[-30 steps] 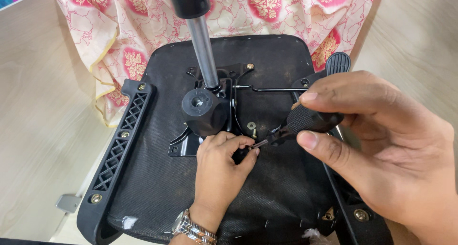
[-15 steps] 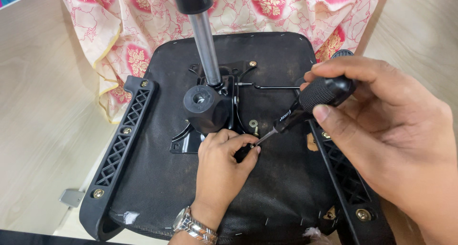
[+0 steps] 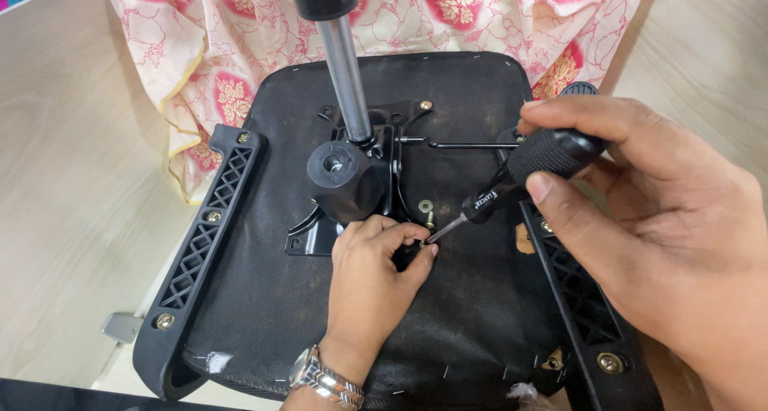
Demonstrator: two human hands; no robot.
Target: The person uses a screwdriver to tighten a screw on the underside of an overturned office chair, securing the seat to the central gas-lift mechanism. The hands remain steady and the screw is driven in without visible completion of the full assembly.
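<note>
Screwdriver (image 3: 520,171), black knurled handle uppermost, shaft slanting down and to the left; its tip meets the black fabric underside of an upturned chair seat (image 3: 264,299), just beside the lower corner of the metal mounting plate (image 3: 308,237). The person's right hand (image 3: 664,243) is clenched about the handle, thumb laid along its lower side. The left hand (image 3: 372,279), a metal wristwatch (image 3: 324,379) on its wrist, rests on the seat with fingertips (image 3: 428,251) pinched together at the tip of the shaft; whether they hold anything there cannot be told. A loose washer (image 3: 425,206) lies on the fabric just above the tip. From the plate rises a chrome gas-lift column (image 3: 346,75), beside a black knob (image 3: 344,179). Black lattice armrest brackets flank the seat, left (image 3: 204,259) and right (image 3: 588,315). A floral cloth (image 3: 240,43) lies behind, over a pale wooden floor (image 3: 64,187).
</note>
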